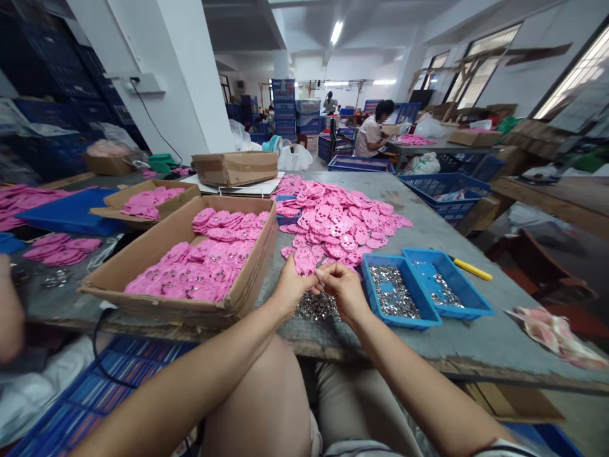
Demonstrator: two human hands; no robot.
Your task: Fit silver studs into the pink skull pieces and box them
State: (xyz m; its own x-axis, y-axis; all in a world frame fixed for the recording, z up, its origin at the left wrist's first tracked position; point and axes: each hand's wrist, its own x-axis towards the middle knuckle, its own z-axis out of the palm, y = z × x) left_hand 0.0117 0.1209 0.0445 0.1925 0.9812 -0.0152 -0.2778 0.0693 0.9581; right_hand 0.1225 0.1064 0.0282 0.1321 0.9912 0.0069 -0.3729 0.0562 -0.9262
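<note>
My left hand (291, 287) holds a flat pink piece (304, 259) upright at the table's near edge. My right hand (343, 289) meets it from the right, fingertips pinched on a small metal part against the pink piece. A loose heap of small silver metal parts (314, 307) lies under both hands. A big pile of pink pieces (339, 219) spreads just beyond. To the left stands a cardboard box (157, 247) with stacked pink pieces inside.
Two blue trays (375, 298) (469, 298) with silver parts sit right of my hands, a yellow-handled tool (472, 269) behind them. More boxes and pink piles lie at left. A person's arm (10, 314) is at far left; another person (372, 134) sits far back.
</note>
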